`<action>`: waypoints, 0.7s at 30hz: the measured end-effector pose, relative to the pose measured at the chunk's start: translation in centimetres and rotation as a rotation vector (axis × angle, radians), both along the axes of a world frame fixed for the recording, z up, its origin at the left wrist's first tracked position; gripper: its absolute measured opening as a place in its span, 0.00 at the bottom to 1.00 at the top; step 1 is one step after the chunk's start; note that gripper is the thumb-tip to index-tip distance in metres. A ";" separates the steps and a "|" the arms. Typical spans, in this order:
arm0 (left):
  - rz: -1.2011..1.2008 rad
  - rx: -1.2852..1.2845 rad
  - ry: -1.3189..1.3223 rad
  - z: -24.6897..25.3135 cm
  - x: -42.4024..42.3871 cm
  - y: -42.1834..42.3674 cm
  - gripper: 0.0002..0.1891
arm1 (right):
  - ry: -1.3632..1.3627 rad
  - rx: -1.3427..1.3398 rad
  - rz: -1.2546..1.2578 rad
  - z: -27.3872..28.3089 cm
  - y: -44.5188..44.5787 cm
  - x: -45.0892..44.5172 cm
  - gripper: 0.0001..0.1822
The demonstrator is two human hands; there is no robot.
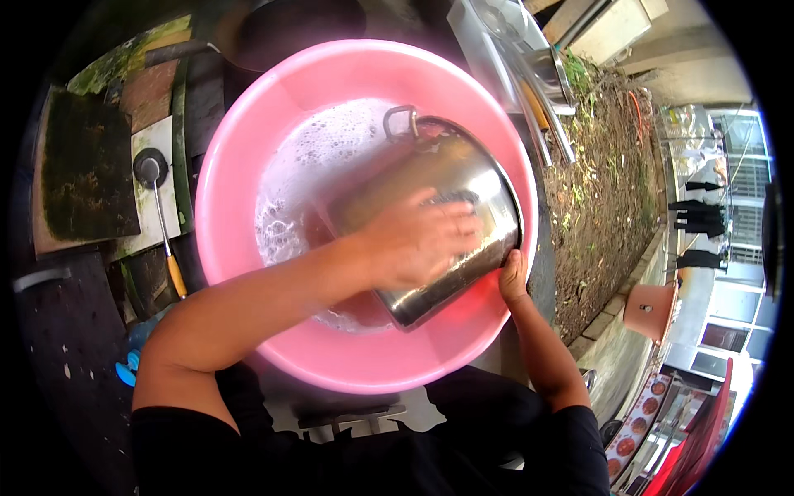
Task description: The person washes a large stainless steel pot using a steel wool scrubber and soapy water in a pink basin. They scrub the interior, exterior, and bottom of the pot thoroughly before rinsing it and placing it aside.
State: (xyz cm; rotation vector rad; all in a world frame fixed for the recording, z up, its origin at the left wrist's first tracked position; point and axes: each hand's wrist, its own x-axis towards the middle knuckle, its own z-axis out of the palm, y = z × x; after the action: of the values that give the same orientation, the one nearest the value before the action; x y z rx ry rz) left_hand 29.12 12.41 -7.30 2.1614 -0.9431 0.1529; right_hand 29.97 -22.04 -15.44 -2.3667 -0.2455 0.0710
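Note:
A large stainless steel pot (459, 161) lies tilted on its side in a pink plastic basin (242, 142) with foamy water (335, 130). One looped metal handle (400, 121) of the pot points up and away. My left hand (422, 242) is spread over the pot's outer wall, blurred. A dark patch shows beside its fingers; whether it is a scouring pad under the hand or a reflection, I cannot tell. On the right, my right hand (513, 276) grips the pot's rim near the basin's edge, thumb showing and the other fingers hidden.
Left of the basin, a long-handled ladle (162, 217) rests over mossy boards (87, 167). A dark pan (248, 37) stands beyond the basin. At the upper right are a pale plastic container (462, 31), long-handled metal utensils (536, 105) and a metal pot (549, 74) beside bare soil.

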 end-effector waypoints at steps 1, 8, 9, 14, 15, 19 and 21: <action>0.036 -0.073 -0.212 0.0 -0.5 -0.2 0.16 | 0.008 0.027 0.000 0.5 0.2 -0.2 0.35; 0.553 -0.261 0.782 -5.2 0.4 7.9 0.20 | 0.073 0.215 -0.187 10.2 12.4 3.5 0.16; 0.591 -0.248 0.643 -5.1 -0.7 6.7 0.19 | 0.199 0.052 -0.228 10.3 12.8 4.4 0.16; 0.168 -0.022 -0.050 -2.9 -2.1 2.2 0.20 | 0.055 0.324 -0.229 7.3 10.7 4.5 0.27; 0.128 -0.053 -0.042 -3.9 -1.8 2.0 0.21 | 0.040 0.314 -0.242 7.0 9.7 4.0 0.27; 0.436 -0.461 1.047 -8.8 -2.2 8.0 0.26 | 0.033 0.450 -0.235 4.9 7.6 3.2 0.26; 0.583 -0.377 0.829 -9.7 -3.7 6.7 0.26 | 0.014 0.418 -0.204 4.5 7.4 3.1 0.26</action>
State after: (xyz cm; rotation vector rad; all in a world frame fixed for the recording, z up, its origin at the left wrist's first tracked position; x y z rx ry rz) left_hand 25.44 19.07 -17.00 1.8115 0.1821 -0.2564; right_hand 33.03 -14.61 -10.90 -1.9618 -0.0074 -0.0561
